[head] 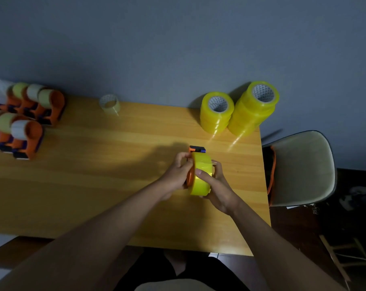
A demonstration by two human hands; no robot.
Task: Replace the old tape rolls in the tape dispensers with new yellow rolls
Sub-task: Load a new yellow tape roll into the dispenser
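I see the yellow tape roll [201, 175] seated on an orange tape dispenser [190, 175], held above the wooden table [115, 164] near its right edge. My left hand [177, 175] grips the dispenser; my right hand [216, 187] curls around the roll, thumb pressing its face. 2 stacks of yellow rolls [238, 110] stand behind, old dispensers [24, 120] far left.

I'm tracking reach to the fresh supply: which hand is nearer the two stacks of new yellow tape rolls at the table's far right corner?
Right. The right hand lies nearly straight below the stacks of new yellow tape rolls; the left hand sits farther left.
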